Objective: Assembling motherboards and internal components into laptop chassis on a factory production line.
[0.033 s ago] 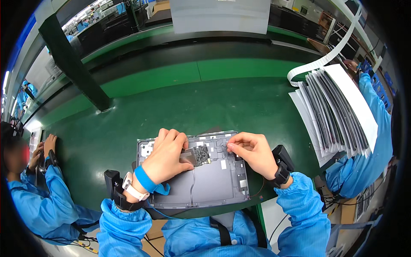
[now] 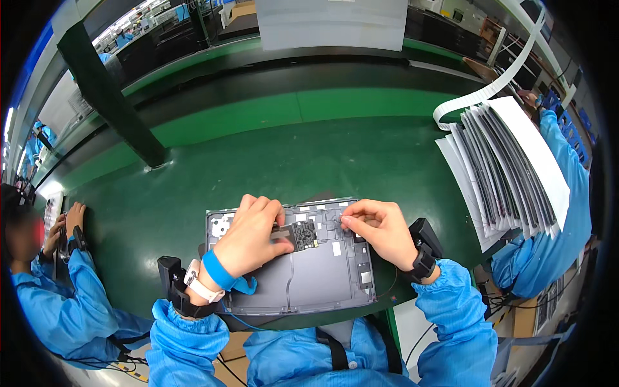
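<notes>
- Gripping the dark circuit board point(image 2: 304, 235) at its left end, the left hand point(image 2: 250, 235) sits over the gray housing point(image 2: 322, 277), flat on the green counter point(image 2: 277, 155).
- Right hand point(image 2: 380, 229), apart, works at the housing's upper right; whether its fingertips close on anything cannot be told.
- Uneven grip could tilt the board, scraping components.

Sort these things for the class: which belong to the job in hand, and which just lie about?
Belonging to the job:
Circuit board, held in the left hand
Grey casing, beneath both hands; whether the right hand grips anything is unclear

Apparently just lying about:
Stack of sheets, at right
White strip, curling behind the stack
</notes>
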Demonstrator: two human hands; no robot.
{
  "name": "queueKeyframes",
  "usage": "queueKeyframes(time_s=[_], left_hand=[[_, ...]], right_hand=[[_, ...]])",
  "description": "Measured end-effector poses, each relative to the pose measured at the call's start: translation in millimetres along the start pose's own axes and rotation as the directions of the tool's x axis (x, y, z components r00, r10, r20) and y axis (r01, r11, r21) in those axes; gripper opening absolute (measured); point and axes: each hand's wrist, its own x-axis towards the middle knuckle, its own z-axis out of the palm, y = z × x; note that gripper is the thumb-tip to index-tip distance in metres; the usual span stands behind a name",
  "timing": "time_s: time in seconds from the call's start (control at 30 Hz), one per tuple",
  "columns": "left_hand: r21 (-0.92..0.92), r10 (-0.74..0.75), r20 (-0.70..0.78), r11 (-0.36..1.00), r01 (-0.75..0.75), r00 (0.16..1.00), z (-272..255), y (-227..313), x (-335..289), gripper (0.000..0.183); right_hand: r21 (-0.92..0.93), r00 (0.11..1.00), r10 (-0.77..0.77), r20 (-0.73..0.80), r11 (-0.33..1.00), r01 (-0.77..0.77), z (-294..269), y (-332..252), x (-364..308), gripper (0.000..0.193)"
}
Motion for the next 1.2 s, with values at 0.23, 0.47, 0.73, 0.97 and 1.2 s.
queueKeyframes(time_s=[0.23, 0.47, 0.73, 0.97, 1.2], left_hand=[[-0.433, -0.168, 0.004, 0.888, 0.153, 0.986, -7.6, -5.7, 17.6, 0.023], [-0.662, -0.268, 0.049, 0.713, 0.232, 0.962, -0.3, -4.3, 26.2, 0.024], [-0.831, -0.296, 0.04, 0.52, 0.196, 0.954, 13.0, 2.4, 17.2, 0.036], [-0.536, -0.057, 0.0, 0.843, 0.048, 0.998, 19.5, 15.4, 12.5, 0.015], [-0.527, -0.051, -0.011, 0.849, 0.037, 0.999, 21.8, 16.8, 14.1, 0.014]], right_hand=[[-0.137, 0.994, -0.09, -0.061, 0.987, 0.081, 8.7, 1.0, 13.7, 0.011], [-0.393, 0.948, -0.319, -0.009, 0.873, 0.29, 17.1, -5.5, 22.9, 0.007], [-0.539, 0.752, -0.659, 0.02, 0.626, 0.564, 17.3, 4.3, 18.0, 0.008], [-0.693, 0.533, -0.791, 0.302, 0.202, 0.692, 20.6, 2.7, 12.6, 0.023], [-0.694, 0.495, -0.803, 0.332, 0.148, 0.705, 20.5, 4.6, 11.6, 0.023]])
